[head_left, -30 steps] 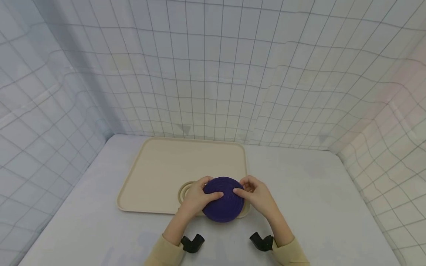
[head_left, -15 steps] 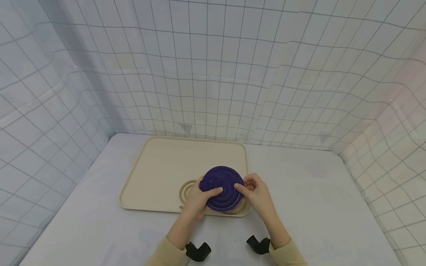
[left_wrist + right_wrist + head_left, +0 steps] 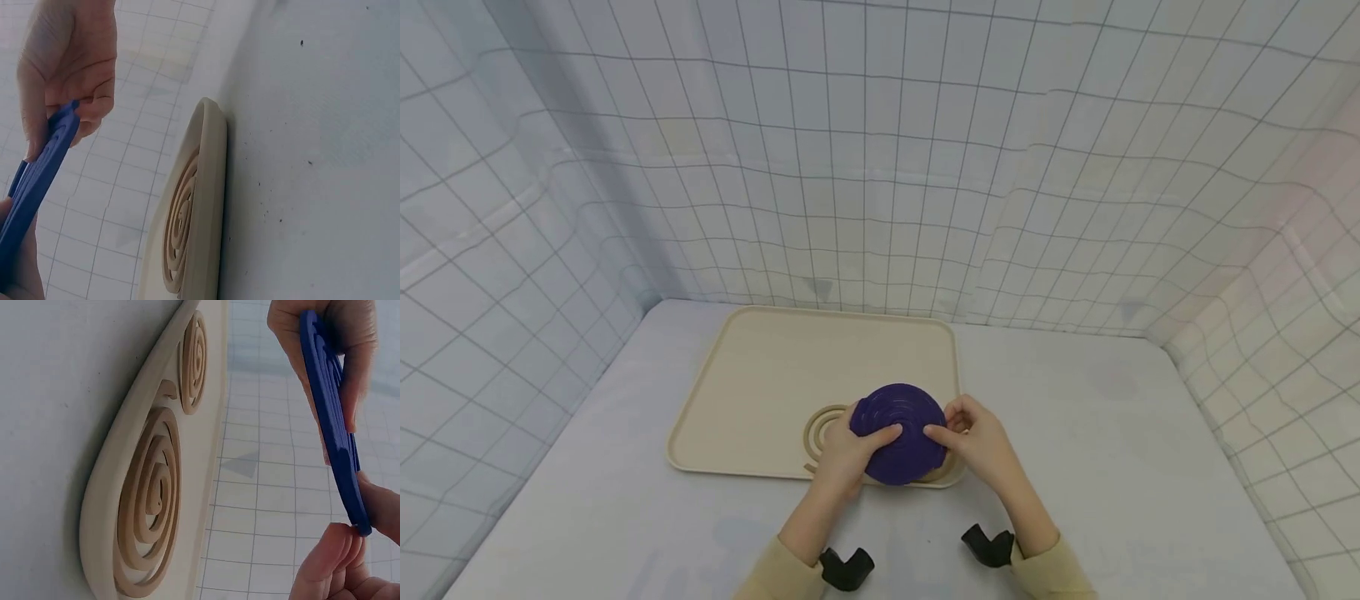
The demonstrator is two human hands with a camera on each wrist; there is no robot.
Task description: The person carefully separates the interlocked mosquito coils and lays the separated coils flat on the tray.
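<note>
Both hands hold a purple-blue round disc with spiral ridges point(image 3: 904, 402) up above the front right part of a beige tray point(image 3: 805, 358). My left hand point(image 3: 842, 454) grips its left side, thumb lying across the front face. At the right edge, my right hand point(image 3: 983, 437) pinches the disc between thumb and curled fingers. Seen edge-on in the right wrist view, the disc point(image 3: 328, 419) is thin, with ridges standing out on one face. Beneath it on the tray lie a large tan spiral point(image 3: 155, 503) and a smaller-looking tan spiral point(image 3: 199, 356), partly hidden in the head view.
The tray's raised rim point(image 3: 214, 187) runs close to the white table's point(image 3: 1075, 433) front side. White walls with a grid pattern point(image 3: 880, 192) enclose the back and sides. Black curved pieces point(image 3: 847, 571) sit at both wrists beside the sleeves.
The disc has risen slightly and shifted a little away from me, and its tilt has changed along the way. Both hands have kept their hold on it.
</note>
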